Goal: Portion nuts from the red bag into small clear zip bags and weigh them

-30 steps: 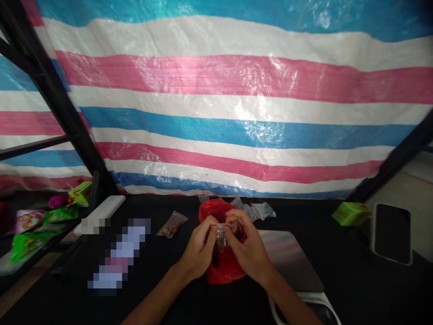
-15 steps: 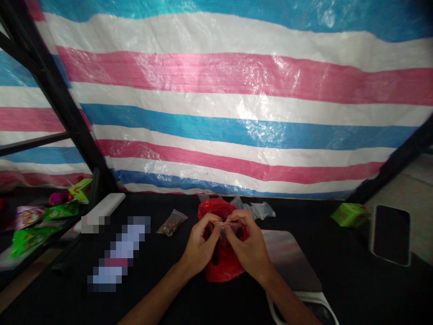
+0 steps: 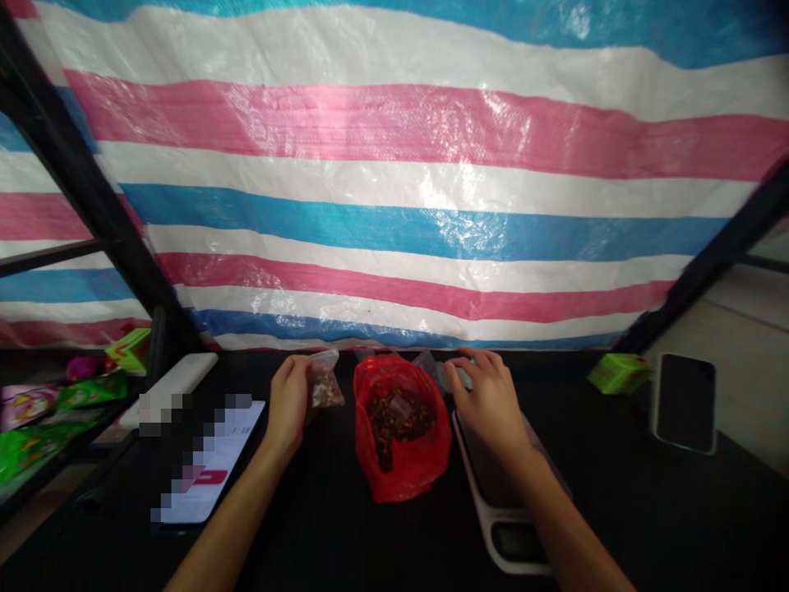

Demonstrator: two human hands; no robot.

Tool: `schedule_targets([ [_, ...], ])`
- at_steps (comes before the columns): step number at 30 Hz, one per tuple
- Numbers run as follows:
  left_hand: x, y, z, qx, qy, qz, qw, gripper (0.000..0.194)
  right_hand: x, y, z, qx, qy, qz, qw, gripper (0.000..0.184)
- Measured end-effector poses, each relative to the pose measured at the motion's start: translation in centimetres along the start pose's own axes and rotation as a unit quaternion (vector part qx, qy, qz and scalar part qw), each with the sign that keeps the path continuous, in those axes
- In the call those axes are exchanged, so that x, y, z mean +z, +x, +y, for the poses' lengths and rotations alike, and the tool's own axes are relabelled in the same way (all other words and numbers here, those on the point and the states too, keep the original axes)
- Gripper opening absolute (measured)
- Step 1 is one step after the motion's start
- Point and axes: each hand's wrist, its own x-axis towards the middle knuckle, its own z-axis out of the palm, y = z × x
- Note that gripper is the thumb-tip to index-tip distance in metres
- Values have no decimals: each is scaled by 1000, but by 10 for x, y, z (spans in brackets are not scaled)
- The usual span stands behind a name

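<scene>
Red plastic bag (image 3: 394,485) on a black table (image 3: 616,477), at centre, with its mouth open and its sides slumped around a heap of dark brown pieces (image 3: 399,419). The thin film appears soft, light and slippery, and it likely keeps its shape only through its contents; the gathered rim is probably the surest place to take hold.

Left hand (image 3: 288,403), just left of the red plastic bag, is closed around a small clear bag (image 3: 324,382), grasping it near the top between thumb and fingers. Brown pieces fill the lower part of this bag, which stands out beside the hand. It looks light and limp, so its upper edge probably offers a better hold than the filled part.

Right hand (image 3: 490,403), to the right of the red plastic bag, is loosely curved and half open. Its fingertips (image 3: 462,358) reach crumpled clear bags (image 3: 439,367) behind the rim, though no firm grip can be made out.

Below the right hand lies a flat scale (image 3: 505,534). Further right are a green box (image 3: 618,374) and a phone (image 3: 684,403). To the left are a pixelated sheet (image 3: 203,460) and bright snack packets (image 3: 37,407) on a shelf. A striped tarpaulin (image 3: 394,205) hangs behind.
</scene>
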Motion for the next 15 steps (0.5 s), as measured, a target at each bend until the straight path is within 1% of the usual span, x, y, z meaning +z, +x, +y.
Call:
schedule_targets([
  [1,-5,7,-4,38,131,0,991,22,2,-1,9,9,-38,-6,999,25],
  [2,-9,13,-9,76,255,-15,964,22,4,-2,16,15,-66,-17,998,27],
  [3,-12,16,-14,106,354,-19,929,23,7,-4,22,21,-85,-32,996,29],
  [4,-13,17,-17,122,426,-24,896,25,9,-6,25,27,-95,-47,994,30],
  [5,-14,17,-20,131,475,-31,870,28,11,-8,28,34,-99,-60,993,31],
  [6,-13,16,-21,134,503,-37,853,32,12,-9,29,41,-97,-70,992,31],
  [7,-12,14,-22,134,516,-44,845,34,13,-10,30,49,-93,-75,992,32],
  [11,-5,2,-18,138,533,-58,833,34,11,-5,29,66,-71,-60,993,38],
  [13,-1,-6,-18,153,562,-58,811,33,9,-3,29,68,-52,-43,995,41],
  [15,3,-13,-21,174,597,-60,781,31,8,-1,29,65,-30,-29,997,45],
])
